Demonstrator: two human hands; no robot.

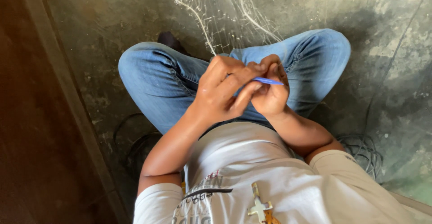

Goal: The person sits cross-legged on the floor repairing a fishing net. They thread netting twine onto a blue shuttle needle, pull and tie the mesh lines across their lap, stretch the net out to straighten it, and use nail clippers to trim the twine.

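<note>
Seated cross-legged, both hands meet above the lap, left hand (222, 91) and right hand (270, 93) pinching closed on a blue netting needle (268, 81) beside fine white net (216, 17); a slack grip might tangle the mesh.

- my left hand (222, 91) and right hand (270, 91) sit pressed together over my lap, no gap between them.
- crossed knees in blue jeans (155, 77) box them in on both sides.
- a pale fishing net (225, 21) hangs straight ahead, blocking the forward path.
- bare concrete floor (396, 48) lies open at my right.
- a dark wooden wall (31, 116) closes off my left.
</note>
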